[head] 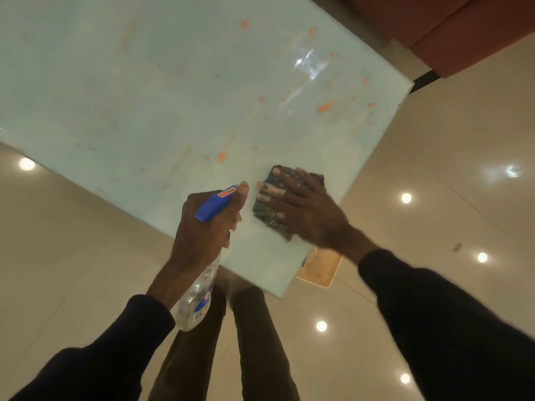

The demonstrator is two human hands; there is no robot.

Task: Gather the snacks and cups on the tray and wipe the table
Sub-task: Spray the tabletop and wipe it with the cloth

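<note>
- Orange smears (325,107) cover the far table (115,96) — gathering appears done, wiping barely begun.
- Right hand (304,206) flat, pressing cloth (269,218); left hand (202,227) grips spray bottle (197,299).

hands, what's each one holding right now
Left hand: grips the spray bottle.
Right hand: open, pressing the cloth flat on the table.

A glossy beige floor (451,146) is dotted with reflected lights (406,197); a reddish-brown seat (477,33) is placed at its far-right edge.
</note>
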